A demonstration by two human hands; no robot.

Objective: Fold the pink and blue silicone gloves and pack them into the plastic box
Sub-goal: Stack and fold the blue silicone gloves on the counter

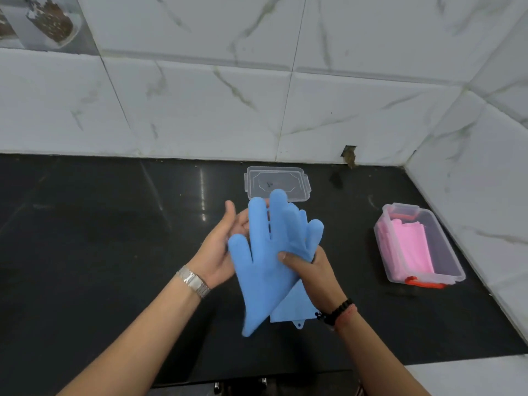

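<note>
Two blue silicone gloves [264, 252] are held together above the black counter, fingers pointing away from me, one lying over the other. My right hand [311, 270] grips them across the palm area. My left hand [223, 247] is spread flat behind the gloves on their left side, touching their back. Folded pink gloves [411, 247] lie inside the clear plastic box [450, 252] at the right, which has a red handle at its near end. The box's clear lid [277, 182] lies flat on the counter beyond the gloves.
The black counter [100, 238] meets a tiled wall [200, 110] at the back and another on the right, close to the box. A counter edge runs along the bottom of the view.
</note>
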